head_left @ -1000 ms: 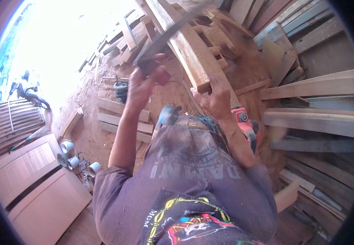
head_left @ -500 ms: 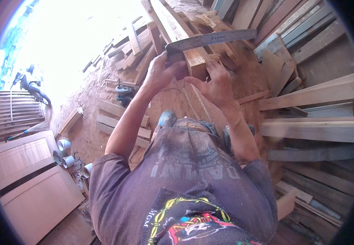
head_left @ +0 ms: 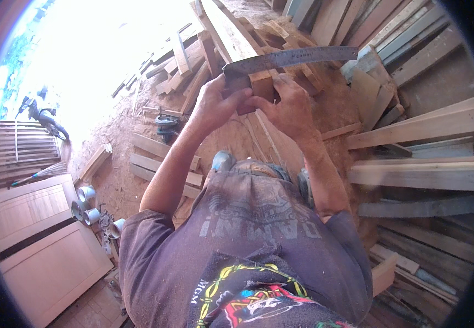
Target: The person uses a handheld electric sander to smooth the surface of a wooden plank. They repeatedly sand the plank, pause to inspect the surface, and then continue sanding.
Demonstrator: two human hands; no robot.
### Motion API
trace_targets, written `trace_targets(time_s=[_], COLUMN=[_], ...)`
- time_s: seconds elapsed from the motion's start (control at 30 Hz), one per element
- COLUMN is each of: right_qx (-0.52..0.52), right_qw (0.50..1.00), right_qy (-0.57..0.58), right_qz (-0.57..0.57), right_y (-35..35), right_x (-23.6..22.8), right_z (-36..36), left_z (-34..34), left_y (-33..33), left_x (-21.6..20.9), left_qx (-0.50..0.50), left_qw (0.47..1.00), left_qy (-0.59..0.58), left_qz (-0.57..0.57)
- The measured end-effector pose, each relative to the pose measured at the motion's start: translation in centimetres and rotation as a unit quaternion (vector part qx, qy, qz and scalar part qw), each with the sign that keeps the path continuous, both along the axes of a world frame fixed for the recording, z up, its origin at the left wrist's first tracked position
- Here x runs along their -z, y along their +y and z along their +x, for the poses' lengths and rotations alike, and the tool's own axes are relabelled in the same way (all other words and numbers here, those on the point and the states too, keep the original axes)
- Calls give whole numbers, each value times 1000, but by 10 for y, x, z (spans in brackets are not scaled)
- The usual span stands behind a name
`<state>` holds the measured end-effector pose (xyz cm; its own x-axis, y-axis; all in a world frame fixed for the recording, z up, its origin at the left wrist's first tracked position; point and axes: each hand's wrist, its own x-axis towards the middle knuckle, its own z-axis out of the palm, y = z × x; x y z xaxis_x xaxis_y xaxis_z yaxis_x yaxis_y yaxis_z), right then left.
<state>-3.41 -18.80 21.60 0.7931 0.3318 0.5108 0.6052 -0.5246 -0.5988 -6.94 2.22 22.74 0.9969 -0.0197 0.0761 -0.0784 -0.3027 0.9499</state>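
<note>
A try square lies across a wooden beam, near the end facing me. Its long metal blade extends to the right over the beam, and its dark stock sits along the beam's left side. My left hand is closed around the stock, thumb pointing inward. At the beam's right side, my right hand grips the end, fingers on top and side. Its thumb reaches across below the end face toward my left thumb. Some fingertips of both hands are hidden.
Offcuts are piled beyond the beam to the left. A teal power tool stands on the dusty floor. Planks fill the right side. Panel doors lie at lower left beside white cups. A motorbike stands far left.
The try square has shifted slightly to the right and its blade tip has dropped a little. My right thumb has moved inward, close to my left thumb.
</note>
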Motion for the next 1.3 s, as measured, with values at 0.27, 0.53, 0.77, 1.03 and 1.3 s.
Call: trace_targets(time_s=[0.27,0.53,0.77,1.03,1.3], right_qx=[14,6,0,38,129], right_qw=[999,1000,999,988,950], right_qy=[-31,22,51,141,272], right_qz=[5,10,-8,-58,-77], right_y=[-25,-59,-59,-75,-73], right_x=[0,-31,-40,-56,-79], right_z=[-62,-110,-107,-139,-167], left_z=[57,145,126,225,269], left_y=[45,85,69,130,147], left_x=[26,99,80,138,190], left_qx=[-66,-25,-52,-37,-51], left_qw=[998,999,997,996,998], left_qy=[-5,-1,47,7,46], left_qz=[-10,45,15,-77,5])
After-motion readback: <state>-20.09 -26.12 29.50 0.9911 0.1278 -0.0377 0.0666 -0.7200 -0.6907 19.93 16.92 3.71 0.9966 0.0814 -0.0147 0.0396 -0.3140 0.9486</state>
